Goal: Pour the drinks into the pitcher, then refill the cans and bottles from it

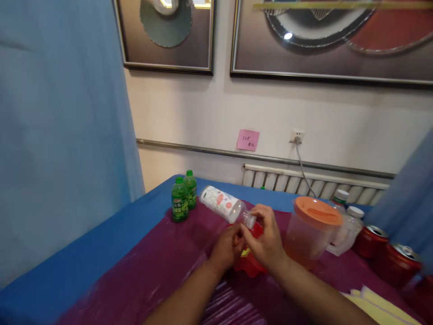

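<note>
A clear bottle [218,203] with a white floral label is tilted, its base up to the left and its neck down to the right. My right hand [268,239] has its fingers closed at the bottle's neck. Just below the mouth is my left hand [227,247], fingers pinched together and touching my right thumb. Whatever the left fingers hold is hidden. Under both hands lies a red item [249,266] with a scalloped edge and a yellow mark, partly covered by them.
Two green bottles [179,201] stand at the left on the purple cover [145,266]. To the right are a pitcher with an orange lid [318,210], a clear jug [348,230], red cans [402,264] and a yellow cloth [375,309]. A radiator [275,179] sits behind.
</note>
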The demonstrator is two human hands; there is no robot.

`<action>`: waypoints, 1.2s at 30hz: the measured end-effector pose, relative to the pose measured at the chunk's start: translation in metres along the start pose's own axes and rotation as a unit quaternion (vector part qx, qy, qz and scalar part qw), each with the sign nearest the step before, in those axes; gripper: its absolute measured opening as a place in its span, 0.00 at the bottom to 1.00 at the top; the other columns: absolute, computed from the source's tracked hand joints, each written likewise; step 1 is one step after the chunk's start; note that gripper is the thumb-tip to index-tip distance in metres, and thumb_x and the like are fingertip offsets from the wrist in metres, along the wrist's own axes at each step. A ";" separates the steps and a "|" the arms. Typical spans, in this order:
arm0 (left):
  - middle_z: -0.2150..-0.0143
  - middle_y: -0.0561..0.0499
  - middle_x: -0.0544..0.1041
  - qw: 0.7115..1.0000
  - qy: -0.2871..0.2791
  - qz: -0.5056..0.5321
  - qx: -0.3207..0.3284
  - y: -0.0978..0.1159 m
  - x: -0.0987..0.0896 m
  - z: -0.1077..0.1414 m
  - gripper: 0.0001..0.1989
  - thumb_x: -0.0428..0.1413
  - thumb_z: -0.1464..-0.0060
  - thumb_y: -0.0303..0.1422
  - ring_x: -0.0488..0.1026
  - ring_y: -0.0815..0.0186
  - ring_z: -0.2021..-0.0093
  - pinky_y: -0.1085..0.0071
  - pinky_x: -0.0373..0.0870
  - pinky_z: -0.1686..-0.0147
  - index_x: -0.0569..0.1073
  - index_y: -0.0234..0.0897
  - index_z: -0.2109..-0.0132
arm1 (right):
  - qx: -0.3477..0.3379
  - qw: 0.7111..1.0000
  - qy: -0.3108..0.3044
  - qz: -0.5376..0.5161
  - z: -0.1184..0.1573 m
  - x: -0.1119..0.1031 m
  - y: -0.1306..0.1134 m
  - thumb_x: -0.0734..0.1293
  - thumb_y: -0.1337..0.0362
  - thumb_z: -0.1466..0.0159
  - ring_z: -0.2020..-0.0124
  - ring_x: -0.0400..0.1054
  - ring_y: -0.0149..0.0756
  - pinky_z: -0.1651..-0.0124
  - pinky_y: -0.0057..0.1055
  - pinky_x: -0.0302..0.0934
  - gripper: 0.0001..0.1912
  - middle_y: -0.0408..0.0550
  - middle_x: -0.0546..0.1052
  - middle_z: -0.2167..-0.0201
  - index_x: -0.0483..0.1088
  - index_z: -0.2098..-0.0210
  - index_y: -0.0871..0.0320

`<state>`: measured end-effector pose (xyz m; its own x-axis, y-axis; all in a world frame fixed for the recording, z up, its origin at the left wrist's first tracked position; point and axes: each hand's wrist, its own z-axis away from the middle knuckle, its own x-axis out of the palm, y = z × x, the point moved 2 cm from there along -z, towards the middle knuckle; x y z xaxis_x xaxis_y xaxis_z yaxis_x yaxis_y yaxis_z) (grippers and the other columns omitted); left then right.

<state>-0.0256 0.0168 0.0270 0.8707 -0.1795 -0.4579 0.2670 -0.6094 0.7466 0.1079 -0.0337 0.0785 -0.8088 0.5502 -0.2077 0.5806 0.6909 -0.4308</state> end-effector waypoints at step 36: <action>0.44 0.40 0.74 0.909 0.102 -0.336 0.226 0.011 -0.010 -0.020 0.28 0.58 0.49 0.30 0.68 0.48 0.43 0.52 0.63 0.40 0.68 0.36 0.40 | 0.171 0.985 0.001 0.001 0.043 -0.062 0.057 0.64 0.57 0.29 0.62 0.73 0.37 0.58 0.33 0.66 0.11 0.48 0.79 0.61 0.72 0.52 0.56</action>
<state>-0.0233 0.0273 0.0489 0.6453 0.4688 -0.6031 0.6091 -0.7923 0.0358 0.1872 -0.0492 0.0288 -0.8073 0.5526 -0.2074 0.5164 0.4911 -0.7015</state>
